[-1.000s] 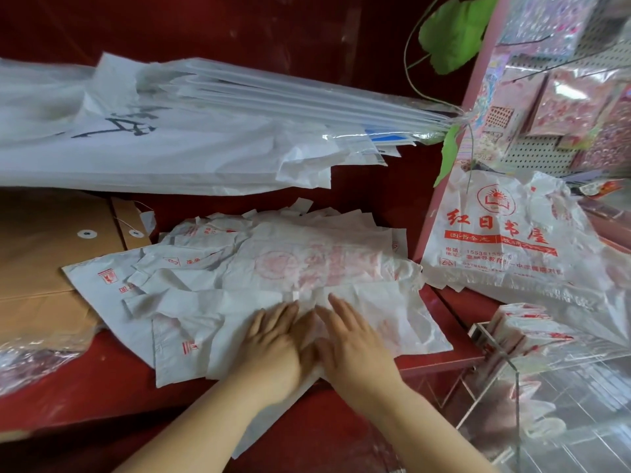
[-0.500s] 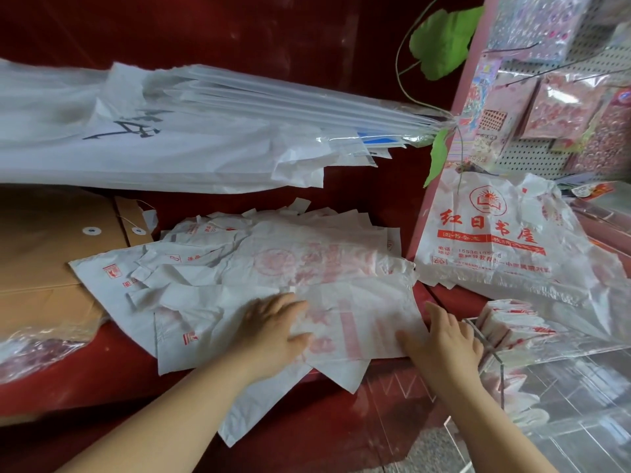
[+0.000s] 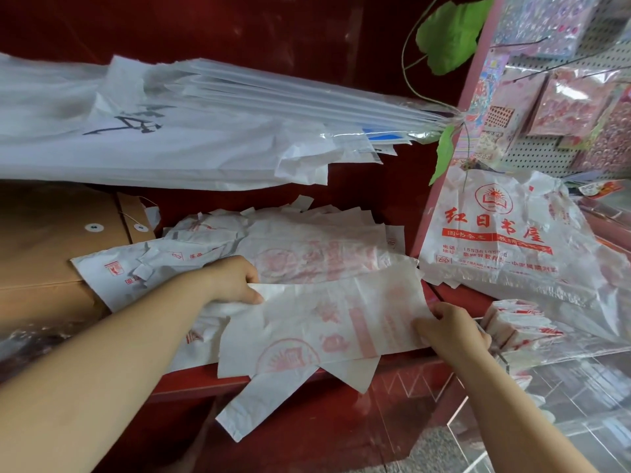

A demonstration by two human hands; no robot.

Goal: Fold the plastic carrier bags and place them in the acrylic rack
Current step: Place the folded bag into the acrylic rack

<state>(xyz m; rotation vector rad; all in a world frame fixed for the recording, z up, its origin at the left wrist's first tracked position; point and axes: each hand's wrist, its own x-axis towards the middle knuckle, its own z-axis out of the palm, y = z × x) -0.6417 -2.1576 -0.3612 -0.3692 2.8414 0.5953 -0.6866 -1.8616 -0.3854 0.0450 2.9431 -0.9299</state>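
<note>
A white carrier bag (image 3: 317, 322) with faint red print lies across the top of a flat pile of like bags (image 3: 307, 247) on a red shelf (image 3: 454, 295). My left hand (image 3: 235, 281) pinches the bag's left edge, lifted off the pile. My right hand (image 3: 450, 329) grips its right edge at the shelf's front corner. One handle of the bag (image 3: 252, 411) hangs over the shelf edge. Folded bags (image 3: 515, 322) stand in the clear acrylic rack (image 3: 580, 397) at the lower right.
A hanging bundle of large white and clear bags (image 3: 205, 131) overhangs the shelf. Brown envelopes (image 3: 51, 240) lie at the left. A printed bag (image 3: 505, 240) drapes to the right, below a pegboard with pink packets (image 3: 566, 97). Green leaves (image 3: 450, 32) hang above.
My hands, pressed flat together on the pile, have moved apart and taken hold of the top bag's two edges. The bag has shifted forward and right, its handle now hanging lower.
</note>
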